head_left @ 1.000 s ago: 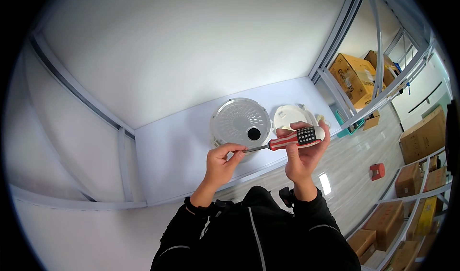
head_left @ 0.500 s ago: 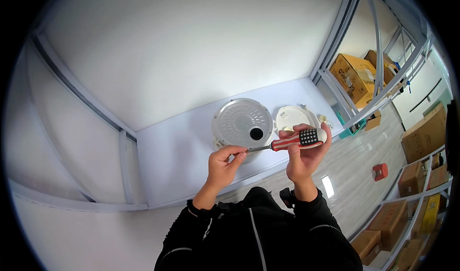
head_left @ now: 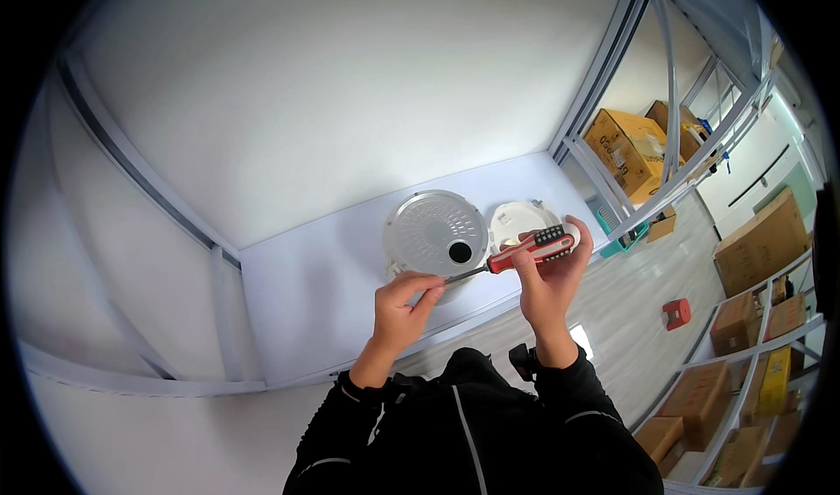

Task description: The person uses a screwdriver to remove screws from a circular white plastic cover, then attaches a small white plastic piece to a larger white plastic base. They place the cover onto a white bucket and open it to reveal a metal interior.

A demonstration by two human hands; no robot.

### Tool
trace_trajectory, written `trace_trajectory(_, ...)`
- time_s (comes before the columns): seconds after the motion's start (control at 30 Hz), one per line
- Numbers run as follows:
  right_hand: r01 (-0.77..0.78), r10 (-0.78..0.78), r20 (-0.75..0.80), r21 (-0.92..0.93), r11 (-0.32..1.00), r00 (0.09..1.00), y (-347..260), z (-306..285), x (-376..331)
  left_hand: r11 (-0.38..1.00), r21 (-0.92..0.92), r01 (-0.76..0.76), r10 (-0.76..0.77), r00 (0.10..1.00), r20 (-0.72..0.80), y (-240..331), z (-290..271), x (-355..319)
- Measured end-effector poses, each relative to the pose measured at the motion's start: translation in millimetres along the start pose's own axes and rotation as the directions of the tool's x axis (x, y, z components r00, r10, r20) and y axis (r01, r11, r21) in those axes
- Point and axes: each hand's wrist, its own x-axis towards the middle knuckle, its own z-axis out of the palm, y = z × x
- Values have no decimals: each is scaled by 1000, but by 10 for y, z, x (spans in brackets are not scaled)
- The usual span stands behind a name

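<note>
My right hand (head_left: 553,289) is wrapped round the handle of a screwdriver (head_left: 516,257), which has a red and white grip with a dark, white-starred part. Its metal shaft points left. At that end, my left hand (head_left: 402,311) pinches the tip between thumb and forefinger; whether a screw is also there is too small to tell. Just beyond both hands, a round silver metal lid-like part (head_left: 424,226) with an embossed pattern and a black round opening sits on the table. A white round plastic part (head_left: 518,217) lies to its right, partly hidden by my right hand.
The pale table (head_left: 302,294) meets a white wall at the back, with metal frame posts at both sides. On the right are cardboard boxes (head_left: 626,152), a teal basket (head_left: 632,237), a red stool (head_left: 676,313) on the floor and shelves of cartons (head_left: 700,400).
The view has shifted slightly, so the surroundings sit a little further left and lower. The screwdriver's handle has turned in my right hand; my left fingers still pinch its tip.
</note>
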Motion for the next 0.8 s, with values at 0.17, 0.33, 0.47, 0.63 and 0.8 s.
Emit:
trace_trajectory(0.17, 17, -16, 37, -29, 999, 999, -13, 31, 21, 931, 313, -190, 158, 980, 124, -57, 48, 58)
trace_trajectory(0.33, 69, -51, 141, -120, 990, 989, -16, 40, 25, 897, 411, -164, 81, 974, 212, -95, 145, 106)
trace_trajectory(0.47, 65, -51, 122, -115, 991, 991, 126, 20, 9, 852, 505, -137, 46, 981, 189, -76, 175, 116)
trace_trajectory(0.63, 134, -113, 150, -134, 982, 982, 258, 36, 18, 831, 543, -123, 36, 985, 169, -260, 165, 38)
trace_trajectory(0.8, 155, -138, 169, -92, 984, 976, 408, 46, -23, 828, 545, -133, 62, 987, 147, -362, 198, 31)
